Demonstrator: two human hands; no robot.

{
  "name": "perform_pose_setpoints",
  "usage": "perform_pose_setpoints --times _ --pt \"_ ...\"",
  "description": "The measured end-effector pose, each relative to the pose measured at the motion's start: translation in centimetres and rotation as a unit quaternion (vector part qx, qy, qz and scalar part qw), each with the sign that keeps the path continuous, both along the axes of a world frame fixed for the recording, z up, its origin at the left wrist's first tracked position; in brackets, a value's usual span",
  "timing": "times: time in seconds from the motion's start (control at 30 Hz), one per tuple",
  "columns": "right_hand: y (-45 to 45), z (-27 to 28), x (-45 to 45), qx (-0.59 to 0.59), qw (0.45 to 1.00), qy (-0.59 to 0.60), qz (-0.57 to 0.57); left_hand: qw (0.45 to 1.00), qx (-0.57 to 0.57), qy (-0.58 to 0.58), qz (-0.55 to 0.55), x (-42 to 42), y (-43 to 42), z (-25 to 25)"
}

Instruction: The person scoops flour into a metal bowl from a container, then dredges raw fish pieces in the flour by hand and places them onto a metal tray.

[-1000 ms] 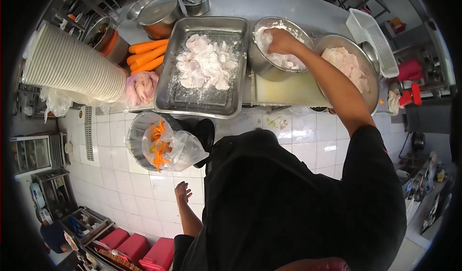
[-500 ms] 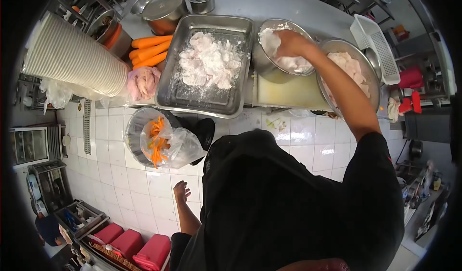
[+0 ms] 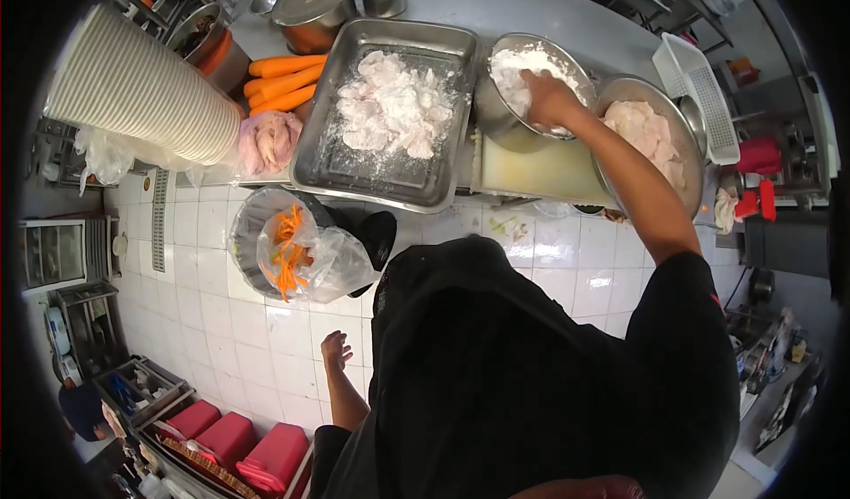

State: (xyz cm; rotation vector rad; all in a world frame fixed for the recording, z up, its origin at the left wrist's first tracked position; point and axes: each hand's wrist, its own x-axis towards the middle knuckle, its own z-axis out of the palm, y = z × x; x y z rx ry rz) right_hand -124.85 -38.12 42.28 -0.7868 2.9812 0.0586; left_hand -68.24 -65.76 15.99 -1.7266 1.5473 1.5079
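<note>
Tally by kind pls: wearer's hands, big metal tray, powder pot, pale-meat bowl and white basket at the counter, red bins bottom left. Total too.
Left hand and right hand: 2
Tray: 1
Pot: 1
Bowl: 1
Basket: 1
Red bins: 3
Total: 9

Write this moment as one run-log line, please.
right hand: in metal pot of white powder, grip hidden | left hand: lowered, empty | metal tray: holds powdered pale pieces
</note>
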Motion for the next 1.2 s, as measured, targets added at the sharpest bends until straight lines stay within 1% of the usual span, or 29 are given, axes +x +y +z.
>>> perform_pose_setpoints --times 0.07,0.1,0.13,0.17,0.2,0.23,0.33,0.37,0.47,0.5,0.6,0.63,0.67,0.73,0.77,0.87,0.9,0.97,1.03,1.13,1.17,1.2 --pt "0.5 -0.1 -1.7 -0.012 0.999 -0.034 -0.001 1.0 0.001 -0.009 0.02 -1.3 0.3 0.8" --pt "1.0 -0.5 -2.7 0.014 1.0 0.004 0.015 0.999 0.001 -0.014 0.048 -2.6 0.5 2.8" --pt "0.8 0.1 -2.4 0.003 1.0 0.016 0.019 0.997 0.001 -0.02 0.075 -3.1 0.7 4.0" --pt "0.7 1.0 -2.1 -0.007 0.999 0.026 0.022 0.997 0.004 -0.006 0.077 -2.4 0.3 2.9" --pt "0.7 2.1 -1.5 -0.018 0.999 0.036 0.022 0.997 0.003 -0.007 0.078 -2.3 0.2 3.0" --pt "0.2 3.2 -0.7 -0.014 0.999 0.015 0.042 0.997 0.002 -0.006 0.078 -2.7 0.1 3.2" --pt "-0.8 1.2 0.5 -0.062 0.998 0.004 0.023 0.998 -0.005 -0.004 0.063 -4.6 0.1 4.5" --pt "-1.2 0.4 0.0 -0.038 0.998 -0.041 0.007 0.998 -0.008 -0.004 0.055 -5.1 0.1 4.9" --pt "-0.3 -1.6 -2.5 -0.058 0.996 -0.073 0.006 0.998 0.012 0.004 0.061 -4.6 -0.7 2.9" --pt "-0.2 -1.4 -2.8 -0.06 0.997 -0.048 0.007 0.999 0.001 0.002 0.049 -5.0 -0.5 3.8" --pt "-0.8 2.1 -1.3 -0.012 0.999 0.014 0.028 0.999 -0.012 0.006 0.044 -4.6 -0.3 4.1" --pt "-1.1 3.2 -0.8 -0.006 0.999 -0.017 0.032 0.998 -0.005 0.019 0.061 -4.1 -0.4 3.6" --pt "-1.4 2.7 -0.4 -0.006 0.999 -0.017 0.034 0.998 -0.004 0.014 0.064 -3.8 -0.4 3.2" --pt "-1.9 0.8 0.2 -0.005 0.999 -0.011 0.03 0.998 -0.002 0.007 0.065 -4.7 0.1 4.0" --pt "-2.0 -0.4 -0.1 -0.001 0.999 -0.035 0.015 0.998 0.0 0.006 0.063 -4.9 0.2 4.3" --pt "-0.9 -0.2 -2.2 -0.045 0.996 -0.072 0.042 0.998 0.003 0.003 0.063 -5.2 0.7 4.8" --pt "-0.8 1.0 -2.1 -0.041 0.998 -0.016 0.049 0.998 0.003 0.002 0.064 -5.1 0.8 4.8" --pt "-0.3 2.3 -2.3 -0.053 0.997 -0.005 0.057 0.998 -0.002 0.006 0.063 -4.5 0.7 4.1" --pt "0.2 2.2 -2.1 -0.081 0.994 0.01 0.075 0.997 0.007 0.012 0.072 -3.7 0.4 3.1" --pt "-0.7 1.3 0.5 -0.016 0.997 -0.068 0.019 0.998 0.013 -0.001 0.066 -4.5 0.2 3.1" --pt "-0.3 1.4 0.5 -0.022 0.995 -0.095 0.016 0.998 0.013 -0.01 0.061 -4.8 0.2 3.4" --pt "0.0 1.6 0.1 -0.029 0.997 -0.078 0.007 0.999 0.005 -0.003 0.044 -4.9 -0.2 3.2"
